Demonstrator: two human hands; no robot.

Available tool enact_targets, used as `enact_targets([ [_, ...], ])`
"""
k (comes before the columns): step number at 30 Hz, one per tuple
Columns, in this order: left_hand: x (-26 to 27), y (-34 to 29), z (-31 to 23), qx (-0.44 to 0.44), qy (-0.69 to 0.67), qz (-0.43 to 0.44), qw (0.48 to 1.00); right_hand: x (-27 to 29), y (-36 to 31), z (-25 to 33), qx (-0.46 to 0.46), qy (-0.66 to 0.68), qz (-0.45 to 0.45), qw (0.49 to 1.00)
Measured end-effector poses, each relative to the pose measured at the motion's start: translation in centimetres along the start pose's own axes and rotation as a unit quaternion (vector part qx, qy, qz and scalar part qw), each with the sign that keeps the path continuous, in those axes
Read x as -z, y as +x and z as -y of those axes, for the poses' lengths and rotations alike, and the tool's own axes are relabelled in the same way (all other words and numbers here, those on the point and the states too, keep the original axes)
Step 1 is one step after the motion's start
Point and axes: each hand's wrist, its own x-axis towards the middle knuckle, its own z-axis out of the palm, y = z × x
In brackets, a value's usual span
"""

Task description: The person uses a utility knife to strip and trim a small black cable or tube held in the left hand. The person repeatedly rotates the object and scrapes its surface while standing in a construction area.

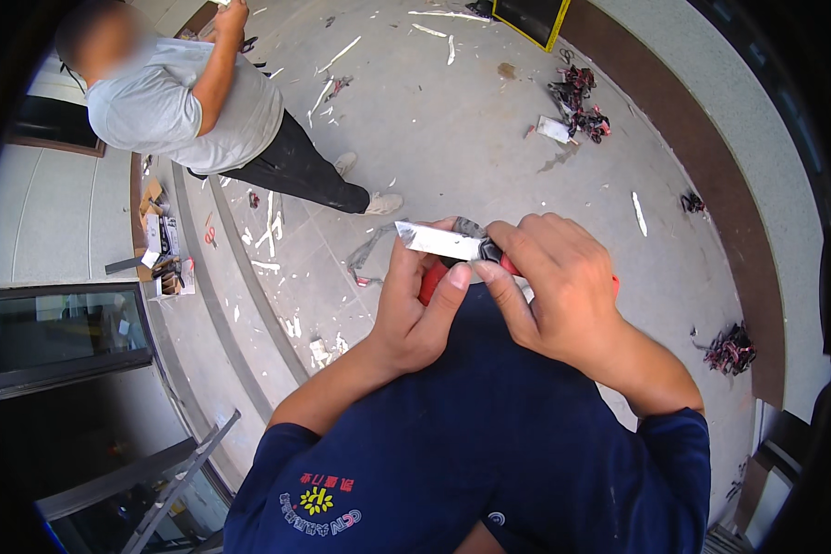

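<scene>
Above the grey floor (489, 138), you're working in mid-air; no surface under the job. Floor is edged by a curved brown band (743, 222) on the right, curved steps (208, 277) on the left. Co-worker (194, 102) stands by the steps, upper left, well apart from you. Your navy shirt (471, 415) is just below the hands, so the near side is tight; more room forward, and off to the right before the band.

Right hand (559, 272) and left hand (415, 314) are close together, white strip (441, 242) between. Its long axis runs left to right, right end dipping slightly toward you, slanted end free at the left. Right is your nearer hand at the dipped end: thumb and index pinch the black piece (490, 249) there. Left fingers curl behind the strip, thumb up at its lower edge; gripping or only backing it, can't tell. Red piece (428, 283) shows under the strip, mostly hidden; can't tell what holds it.
</scene>
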Motion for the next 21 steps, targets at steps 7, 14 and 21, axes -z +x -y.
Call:
enact_targets([
  [7, 0.0, -0.1, 0.2, -0.025, 0.030, -0.001, 0.999, 0.2, 0.0, 0.1, 0.008, 0.002, 0.006, 1.000],
  [14, 0.3, -0.3, 0.4, -0.063, 0.075, -0.005, 0.995, 0.0, 0.1, 0.2, 0.012, 0.007, 0.002, 1.000],
  [21, 0.3, -0.6, 0.6, -0.082, 0.073, -0.016, 0.994, -0.1, 0.0, 0.4, 0.013, 0.011, -0.006, 1.000],
])
